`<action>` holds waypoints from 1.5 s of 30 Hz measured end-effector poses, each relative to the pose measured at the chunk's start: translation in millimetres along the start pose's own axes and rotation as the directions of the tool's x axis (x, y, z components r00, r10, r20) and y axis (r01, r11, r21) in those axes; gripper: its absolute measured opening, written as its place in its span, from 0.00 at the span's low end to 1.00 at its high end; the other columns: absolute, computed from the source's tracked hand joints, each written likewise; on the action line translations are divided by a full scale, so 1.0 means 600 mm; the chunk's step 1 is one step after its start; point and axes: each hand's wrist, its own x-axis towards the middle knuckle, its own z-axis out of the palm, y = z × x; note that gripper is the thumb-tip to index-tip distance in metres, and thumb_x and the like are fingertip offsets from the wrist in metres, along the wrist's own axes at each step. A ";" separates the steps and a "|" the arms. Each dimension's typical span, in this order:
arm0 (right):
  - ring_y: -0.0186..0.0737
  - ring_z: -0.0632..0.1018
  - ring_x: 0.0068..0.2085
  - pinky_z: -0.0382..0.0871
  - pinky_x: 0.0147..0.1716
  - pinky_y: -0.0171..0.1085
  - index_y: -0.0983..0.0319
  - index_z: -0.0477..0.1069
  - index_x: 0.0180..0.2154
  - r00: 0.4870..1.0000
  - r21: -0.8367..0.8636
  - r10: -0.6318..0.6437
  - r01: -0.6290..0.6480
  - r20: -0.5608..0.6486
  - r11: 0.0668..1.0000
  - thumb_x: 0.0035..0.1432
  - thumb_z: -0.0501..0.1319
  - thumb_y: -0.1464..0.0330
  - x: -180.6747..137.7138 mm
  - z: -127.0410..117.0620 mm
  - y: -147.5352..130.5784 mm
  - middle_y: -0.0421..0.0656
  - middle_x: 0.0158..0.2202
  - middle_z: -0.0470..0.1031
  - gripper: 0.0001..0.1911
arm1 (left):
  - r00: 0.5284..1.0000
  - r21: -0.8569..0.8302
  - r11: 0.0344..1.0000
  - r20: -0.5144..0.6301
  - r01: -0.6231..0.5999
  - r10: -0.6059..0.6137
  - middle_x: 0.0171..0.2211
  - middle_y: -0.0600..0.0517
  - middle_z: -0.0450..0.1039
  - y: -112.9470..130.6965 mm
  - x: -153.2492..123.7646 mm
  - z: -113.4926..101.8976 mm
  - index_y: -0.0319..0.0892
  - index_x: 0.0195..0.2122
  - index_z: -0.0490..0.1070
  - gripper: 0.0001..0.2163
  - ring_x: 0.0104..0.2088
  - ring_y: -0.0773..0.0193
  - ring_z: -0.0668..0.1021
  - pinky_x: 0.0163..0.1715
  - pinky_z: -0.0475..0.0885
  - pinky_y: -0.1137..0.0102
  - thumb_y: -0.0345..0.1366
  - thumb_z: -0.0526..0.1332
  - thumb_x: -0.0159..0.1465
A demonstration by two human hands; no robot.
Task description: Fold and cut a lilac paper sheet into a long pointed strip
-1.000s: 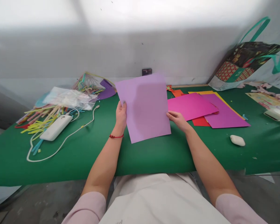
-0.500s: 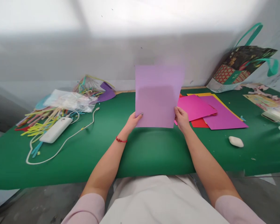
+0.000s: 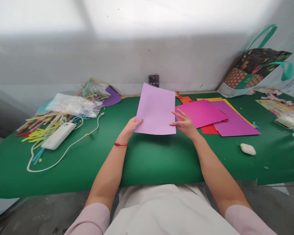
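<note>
A lilac paper sheet (image 3: 155, 109) is held just above the green table (image 3: 156, 156), tipped nearly flat. My left hand (image 3: 131, 126) pinches its lower left corner, a red string round the wrist. At the sheet's right edge my right hand (image 3: 185, 123) has its fingers stretched out, the fingertips touching the paper. Right of that hand lies a stack of coloured sheets, with a pink sheet (image 3: 202, 112) on top of a purple sheet (image 3: 235, 122).
At the left lie coloured paper strips (image 3: 42, 129), a white power bank (image 3: 58, 135) with its cable, and clear plastic bags (image 3: 73, 104). A white eraser-like lump (image 3: 248, 148) sits at the right. A patterned bag (image 3: 256, 70) leans against the wall at the far right.
The lilac sheet has been lowered from upright to nearly flat above the table. My right hand has opened its fingers along the sheet's right edge.
</note>
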 end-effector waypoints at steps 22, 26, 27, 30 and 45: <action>0.42 0.75 0.30 0.64 0.29 0.38 0.59 0.73 0.25 0.902 -0.019 0.399 -0.407 -0.167 0.913 0.52 0.61 0.52 0.020 0.008 -0.046 0.43 0.26 0.76 0.17 | 0.938 0.051 0.996 0.335 0.076 -0.088 0.36 0.44 0.76 -0.016 -0.055 0.093 0.37 0.51 0.68 0.27 0.30 0.60 0.78 0.22 0.76 0.69 0.49 0.65 0.55; 0.42 0.75 0.30 0.64 0.29 0.38 0.59 0.74 0.26 0.898 -0.073 0.370 -0.396 -0.237 0.915 0.53 0.62 0.58 0.033 0.001 -0.051 0.42 0.27 0.78 0.12 | 0.907 0.037 0.999 0.418 0.040 -0.052 0.40 0.41 0.75 -0.007 -0.064 0.095 0.36 0.50 0.67 0.28 0.37 0.55 0.79 0.24 0.77 0.69 0.44 0.70 0.51; 0.42 0.75 0.31 0.64 0.30 0.38 0.59 0.74 0.26 0.900 -0.083 0.362 -0.391 -0.244 0.917 0.53 0.62 0.59 0.037 -0.002 -0.052 0.42 0.27 0.78 0.11 | 0.900 0.023 0.999 0.434 0.039 -0.045 0.40 0.41 0.75 -0.004 -0.067 0.095 0.36 0.49 0.67 0.27 0.37 0.55 0.79 0.24 0.77 0.69 0.43 0.70 0.51; 0.43 0.75 0.31 0.65 0.31 0.39 0.59 0.74 0.26 0.909 -0.131 0.337 -0.375 -0.247 0.917 0.53 0.62 0.60 0.051 -0.007 -0.053 0.42 0.28 0.78 0.10 | 0.901 -0.035 0.998 0.433 0.047 -0.027 0.42 0.40 0.74 0.002 -0.071 0.094 0.36 0.49 0.66 0.26 0.36 0.56 0.80 0.25 0.77 0.70 0.40 0.70 0.51; 0.56 0.46 0.68 0.48 0.61 0.60 0.55 0.45 0.65 0.668 0.208 0.448 -0.410 -0.594 0.888 0.46 0.65 0.48 0.046 0.066 -0.069 0.51 0.68 0.42 0.50 | 0.962 -0.181 0.983 0.271 0.008 0.042 0.43 0.43 0.75 -0.006 -0.060 0.100 0.38 0.50 0.61 0.18 0.31 0.60 0.81 0.22 0.77 0.72 0.39 0.60 0.62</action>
